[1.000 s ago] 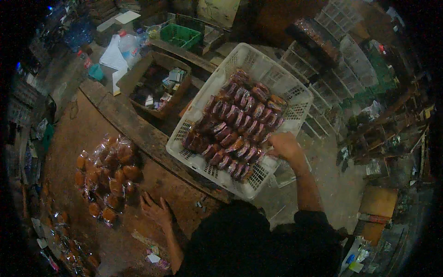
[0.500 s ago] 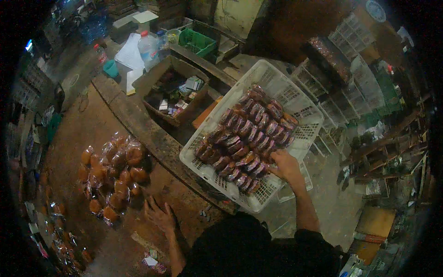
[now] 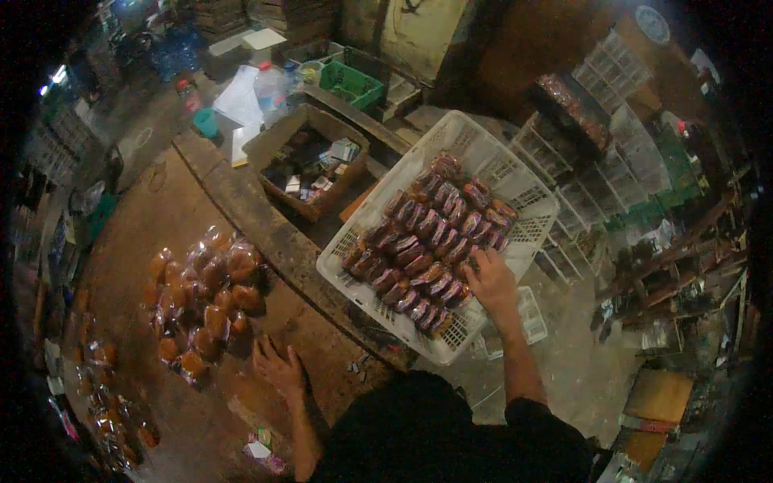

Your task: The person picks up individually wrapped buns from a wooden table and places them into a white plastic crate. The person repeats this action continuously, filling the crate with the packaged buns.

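Observation:
A white plastic crate (image 3: 522,157) stands at the right edge of the wooden table (image 3: 145,205), tilted in view. Rows of plastic-wrapped brown buns (image 3: 431,233) fill most of it. My right hand (image 3: 490,278) rests at the crate's right side against the end of the rows, fingers reaching onto the buns and holding none that I can see. On the table at left lies a loose pile of wrapped buns (image 3: 211,302). Just right of that pile is my left hand (image 3: 278,366), its fingers spread above the tabletop with nothing in them.
Behind the table edge sits a cardboard box (image 3: 310,211) with small packets inside. Farther back are a green basket (image 3: 351,85), a clear bottle (image 3: 268,84) and a teal cup (image 3: 205,122). More wrapped buns (image 3: 117,423) lie at the lower left. Stacked crates (image 3: 600,161) stand at right.
My right hand has moved slightly up and left along the crate's bun rows. The left hand stays near the loose pile, and the whole view has shifted a little.

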